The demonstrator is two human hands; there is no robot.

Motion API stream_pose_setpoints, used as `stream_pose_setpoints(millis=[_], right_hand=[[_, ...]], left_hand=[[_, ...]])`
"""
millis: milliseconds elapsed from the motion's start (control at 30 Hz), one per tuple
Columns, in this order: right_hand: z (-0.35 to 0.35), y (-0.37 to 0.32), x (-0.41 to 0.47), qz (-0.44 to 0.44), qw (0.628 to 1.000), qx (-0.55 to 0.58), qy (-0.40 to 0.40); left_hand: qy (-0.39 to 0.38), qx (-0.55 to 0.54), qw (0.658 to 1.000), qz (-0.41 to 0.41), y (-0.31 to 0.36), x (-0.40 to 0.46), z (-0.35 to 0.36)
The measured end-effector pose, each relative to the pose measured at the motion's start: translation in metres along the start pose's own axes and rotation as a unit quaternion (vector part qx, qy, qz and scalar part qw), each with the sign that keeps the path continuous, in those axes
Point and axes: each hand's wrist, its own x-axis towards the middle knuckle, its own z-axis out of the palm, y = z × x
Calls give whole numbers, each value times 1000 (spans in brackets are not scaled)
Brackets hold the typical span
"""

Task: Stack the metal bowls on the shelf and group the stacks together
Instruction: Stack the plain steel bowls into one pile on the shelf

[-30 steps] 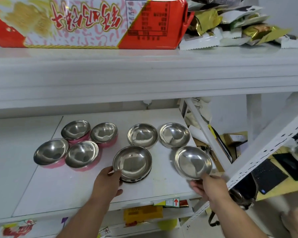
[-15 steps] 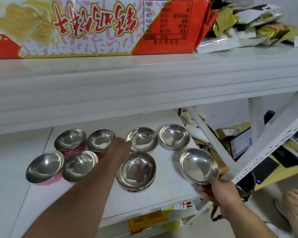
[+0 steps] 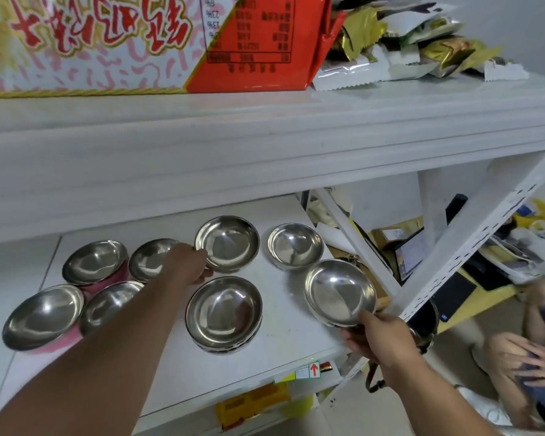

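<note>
Bowls on the left are partly hidden: the left forearm crosses over the two nearer pink-sided bowls point(image 3: 44, 316), and the left hand point(image 3: 188, 265) covers the edge of one at the back. How many bowls make up the stack point(image 3: 224, 313) at the shelf's front middle cannot be made out; only layered rims show at its base. The red and white package point(image 3: 145, 42) on the upper shelf is cut off by the top and left edges, its print upside down, with a heap of foil and paper packets point(image 3: 400, 42) beside it.

All bowls rest on a white shelf point(image 3: 280, 338) of a white metal rack, over a cluttered floor on the right where a second person's knee and hand point(image 3: 538, 369) show at the edge.

Eight bowl positions are visible: four pink-sided ones grouped at left, two plain steel ones at the back, the stack in front, and one held bowl point(image 3: 340, 292). The left hand pinches the near rim of the back middle bowl point(image 3: 227, 243), which tilts. The right hand point(image 3: 381, 338) grips the near rim of the held bowl, raised at the shelf's right front corner. The back right bowl point(image 3: 295, 246) stands alone.
</note>
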Motion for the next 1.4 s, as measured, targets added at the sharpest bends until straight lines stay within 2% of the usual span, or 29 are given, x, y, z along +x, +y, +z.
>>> stream_pose_setpoints(millis=[300, 667, 1233, 1400], right_hand=[[6, -15, -12, -36, 998, 19, -42], [33, -29, -28, -74, 992, 30, -101], [72, -45, -62, -94, 981, -17, -167], [94, -45, -66, -81, 976, -37, -200]], left_hand=[[6, -49, 998, 39, -11, -71, -57], [-18, -52, 998, 2, -50, -134, -66], [-48, 26, 998, 12, -52, -126, -48], [-43, -14, 999, 14, -62, -127, -50]])
